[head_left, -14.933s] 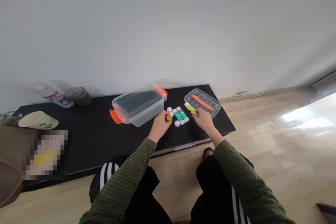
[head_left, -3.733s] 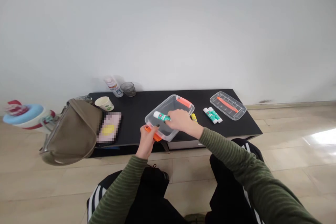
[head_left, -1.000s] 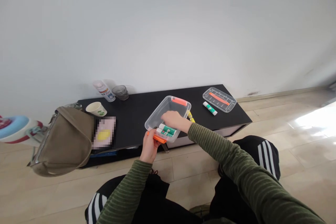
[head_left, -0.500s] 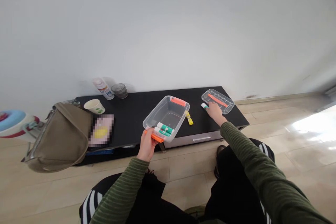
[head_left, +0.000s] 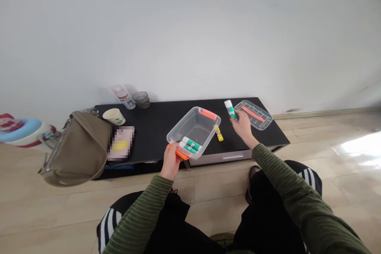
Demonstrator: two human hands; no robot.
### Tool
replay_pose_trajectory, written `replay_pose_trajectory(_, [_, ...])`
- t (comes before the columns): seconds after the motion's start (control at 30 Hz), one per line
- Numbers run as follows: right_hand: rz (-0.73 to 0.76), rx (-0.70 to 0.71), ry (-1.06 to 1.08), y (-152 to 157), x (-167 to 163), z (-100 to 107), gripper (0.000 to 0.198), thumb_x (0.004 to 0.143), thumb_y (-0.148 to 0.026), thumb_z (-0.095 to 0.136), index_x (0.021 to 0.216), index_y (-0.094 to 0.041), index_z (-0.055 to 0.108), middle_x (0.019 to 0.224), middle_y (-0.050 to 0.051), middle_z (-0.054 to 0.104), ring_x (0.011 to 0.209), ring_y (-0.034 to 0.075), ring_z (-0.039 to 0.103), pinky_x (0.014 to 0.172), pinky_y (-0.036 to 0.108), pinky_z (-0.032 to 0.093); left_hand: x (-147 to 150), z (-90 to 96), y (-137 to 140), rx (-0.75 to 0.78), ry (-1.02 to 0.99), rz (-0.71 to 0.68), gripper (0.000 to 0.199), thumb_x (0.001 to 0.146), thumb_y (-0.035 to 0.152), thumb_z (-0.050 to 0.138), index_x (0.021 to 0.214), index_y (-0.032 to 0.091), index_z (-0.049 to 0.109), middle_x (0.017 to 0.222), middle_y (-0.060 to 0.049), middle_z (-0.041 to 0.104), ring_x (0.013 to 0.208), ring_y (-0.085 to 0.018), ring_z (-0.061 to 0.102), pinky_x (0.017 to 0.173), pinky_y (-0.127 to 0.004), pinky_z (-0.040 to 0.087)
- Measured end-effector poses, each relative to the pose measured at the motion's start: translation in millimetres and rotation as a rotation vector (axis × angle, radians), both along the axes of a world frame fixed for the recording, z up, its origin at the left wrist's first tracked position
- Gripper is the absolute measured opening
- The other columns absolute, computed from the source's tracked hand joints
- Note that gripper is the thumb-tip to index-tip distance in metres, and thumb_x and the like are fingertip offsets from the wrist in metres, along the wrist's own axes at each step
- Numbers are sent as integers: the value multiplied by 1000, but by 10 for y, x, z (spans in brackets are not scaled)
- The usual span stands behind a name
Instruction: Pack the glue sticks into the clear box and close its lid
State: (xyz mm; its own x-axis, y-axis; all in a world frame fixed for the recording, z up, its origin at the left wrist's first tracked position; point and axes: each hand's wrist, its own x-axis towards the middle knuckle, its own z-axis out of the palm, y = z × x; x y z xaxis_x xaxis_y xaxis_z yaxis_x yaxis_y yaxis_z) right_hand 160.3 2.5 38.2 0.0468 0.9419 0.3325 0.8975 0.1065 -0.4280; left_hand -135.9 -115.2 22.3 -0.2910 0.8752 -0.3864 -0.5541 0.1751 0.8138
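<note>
My left hand [head_left: 172, 162] is closed on the near end of a clear plastic box [head_left: 175, 127], by its orange clasp [head_left: 179, 152]. Two green-and-white glue sticks [head_left: 190, 145] lie side by side at the near end inside it. My right hand [head_left: 242, 125] grips another green-and-white glue stick [head_left: 230, 109], its white cap pointing up and away, raised above the table. Just right of the box lies a small yellow tube-like item [head_left: 219, 134], partly hidden by the box's edge. Behind my right hand rests the clear lid [head_left: 263, 112] with an orange handle.
On the low black table [head_left: 157, 121] stand a paper cup [head_left: 114, 117], a glass [head_left: 141, 99] and a spray can [head_left: 123, 96] at the left. A brown bag [head_left: 80, 151] and a blurred pink packet [head_left: 121, 143] lie nearer me. The white wall rises behind.
My right hand has lifted the glue stick off the table near the lid and tilted it upward. My left hand still holds the box. The whole view has shifted slightly.
</note>
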Motion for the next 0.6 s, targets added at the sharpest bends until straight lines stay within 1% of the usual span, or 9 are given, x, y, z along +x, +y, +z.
replay_pose_trajectory(0.03, [87, 36, -1, -46, -145, 123, 39, 94, -27, 48, 131, -15, 57, 119, 15, 65, 113, 27, 54, 95, 35, 43, -4, -9, -1, 1, -3, -1, 28, 62, 31, 74, 76, 18, 53, 61, 6, 57, 52, -10, 56, 50, -24, 51])
replay_pose_trajectory(0.07, [183, 38, -21, -91, -297, 240, 39, 94, -28, 49, 131, -16, 58, 119, 14, 65, 113, 27, 54, 95, 35, 43, -7, -17, -2, 2, -4, -2, 29, 63, 32, 74, 78, 18, 54, 63, 6, 58, 53, -11, 57, 51, -25, 52])
replay_pose_trajectory(0.13, [378, -16, -110, -166, -604, 430, 39, 93, -29, 52, 130, -20, 60, 119, 11, 66, 113, 25, 55, 94, 34, 45, -11, -29, -1, 5, -7, -4, 29, 63, 32, 74, 80, 18, 55, 65, 5, 60, 54, -11, 58, 52, -26, 54])
replay_pose_trajectory(0.23, [564, -130, -336, -213, -1031, 548, 35, 91, -32, 56, 123, -20, 65, 121, 11, 68, 117, 26, 56, 90, 34, 47, -11, -31, 4, 11, -9, -5, 30, 62, 31, 74, 81, 17, 55, 66, 5, 61, 53, -10, 57, 53, -26, 54])
replay_pose_trajectory(0.3, [600, -237, -498, -198, -1268, 528, 31, 89, -32, 58, 115, -17, 69, 117, 14, 69, 115, 29, 60, 87, 36, 49, -9, -28, 6, 17, -14, -2, 31, 62, 31, 75, 79, 18, 53, 65, 5, 59, 53, -10, 56, 52, -24, 53])
replay_pose_trajectory(0.37, [579, -366, -595, -159, -1452, 469, 28, 87, -29, 61, 108, -15, 72, 111, 17, 71, 107, 31, 65, 84, 37, 51, -8, -26, 5, 20, -17, 0, 32, 61, 31, 75, 76, 18, 51, 61, 6, 56, 52, -10, 55, 50, -24, 51])
replay_pose_trajectory(0.43, [554, -479, -623, -113, -1576, 406, 28, 84, -24, 63, 108, -14, 73, 109, 19, 72, 103, 31, 69, 82, 37, 53, -7, -24, 0, 24, -15, -2, 33, 61, 32, 76, 74, 19, 48, 59, 7, 54, 51, -10, 54, 50, -24, 51])
replay_pose_trajectory(0.5, [556, -564, -635, -73, -1643, 355, 32, 82, -20, 65, 111, -13, 73, 111, 21, 72, 103, 31, 70, 83, 36, 53, -4, -22, -6, 22, -9, -3, 33, 61, 33, 76, 74, 19, 48, 59, 7, 54, 52, -11, 54, 50, -24, 51])
replay_pose_trajectory(0.6, [582, -629, -660, -42, -1671, 301, 36, 79, -17, 67, 115, -12, 72, 114, 22, 71, 105, 31, 70, 85, 37, 54, 2, -10, -12, 8, -7, -1, 34, 60, 33, 75, 75, 19, 48, 59, 7, 55, 52, -11, 55, 49, -24, 50])
